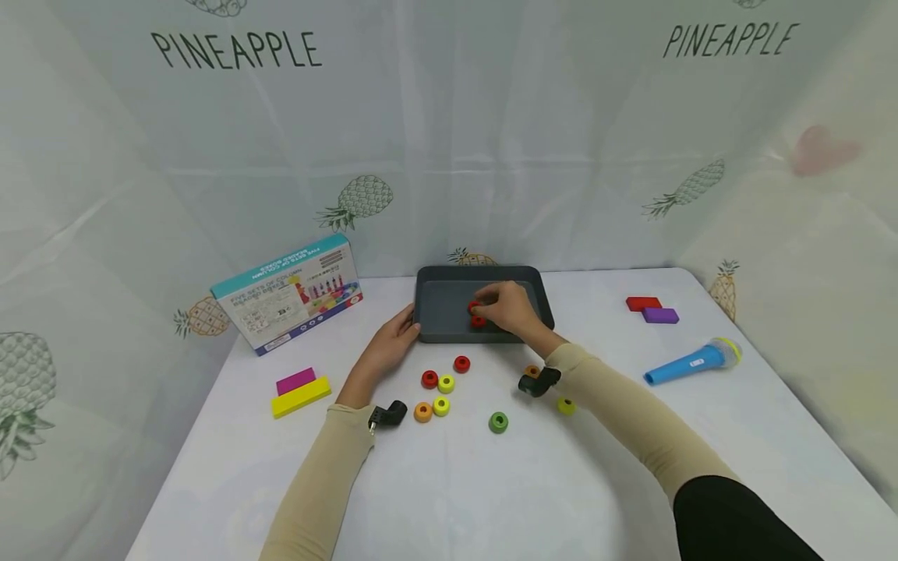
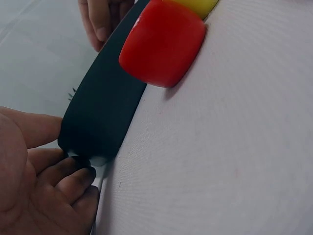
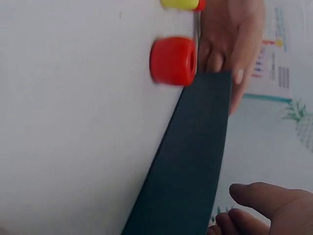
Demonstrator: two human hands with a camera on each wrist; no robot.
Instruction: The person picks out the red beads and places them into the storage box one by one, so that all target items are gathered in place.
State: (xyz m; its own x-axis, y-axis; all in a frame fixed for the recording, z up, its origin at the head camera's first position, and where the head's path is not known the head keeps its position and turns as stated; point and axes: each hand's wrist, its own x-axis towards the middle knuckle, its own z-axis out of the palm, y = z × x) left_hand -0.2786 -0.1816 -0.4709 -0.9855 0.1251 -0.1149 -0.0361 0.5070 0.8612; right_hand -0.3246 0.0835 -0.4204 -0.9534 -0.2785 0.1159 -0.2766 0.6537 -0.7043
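Holding two small red plastic rings [image 1: 478, 314] over the floor of the dark grey rectangular plastic tray [image 1: 449, 278], the right hand [image 1: 510, 308] has its fingers curled round the upper ring — a pinch, as far as the head view shows. The left hand [image 1: 390, 343] rests against the tray's left rim with fingers fairly straight, steadying rather than gripping.

Risks from here, as I judge them:
- the pinched ring slips and rolls — round shape, smooth tray floor, low walls
- the left hand only presses, so a nudge could slide the tray on the white tablecloth [image 1: 631, 467]
- the right sleeve [image 1: 617, 405] hangs just over the loose yellow ring [image 1: 566, 405] and could sweep it away

The other coloured rings [image 1: 438, 386] lie near the tray's front edge — easy to knock.
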